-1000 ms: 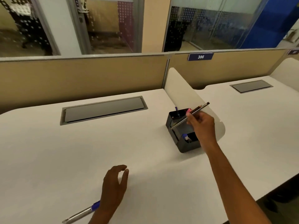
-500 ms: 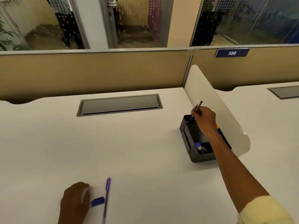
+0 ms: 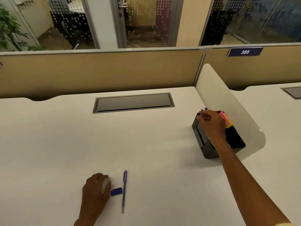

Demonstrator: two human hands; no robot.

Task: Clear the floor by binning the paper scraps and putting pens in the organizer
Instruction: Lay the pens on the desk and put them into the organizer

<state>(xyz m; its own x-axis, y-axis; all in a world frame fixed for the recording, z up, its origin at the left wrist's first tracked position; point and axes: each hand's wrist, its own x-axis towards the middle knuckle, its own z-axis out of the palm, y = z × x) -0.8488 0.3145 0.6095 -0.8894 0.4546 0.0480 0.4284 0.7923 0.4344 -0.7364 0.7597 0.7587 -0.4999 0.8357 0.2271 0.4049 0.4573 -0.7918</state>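
Note:
A black desk organizer [image 3: 210,152] stands on the white desk against a curved white divider. My right hand [image 3: 211,123] hovers over its back compartment, fingers curled and pinched at the top of a dark pen [image 3: 198,114] that stands down inside it. Another pen's purple tip [image 3: 206,108] pokes up behind. My left hand [image 3: 96,190] lies on the desk near the front, fingers curled over a blue-capped pen [image 3: 116,191] whose cap sticks out to the right. A slim purple pen [image 3: 124,191] lies loose just right of that cap.
Pink and yellow sticky notes [image 3: 225,119] sit in the organizer's right side. A grey cable hatch [image 3: 133,102] is set into the desk [image 3: 57,144] at the back. Beige partition panels [image 3: 97,72] close the far edge. The floor is out of view.
My right hand has lowered the dark pen from above the organizer down into its back compartment. The view has swung left. My left hand stays curled on the blue-capped pen.

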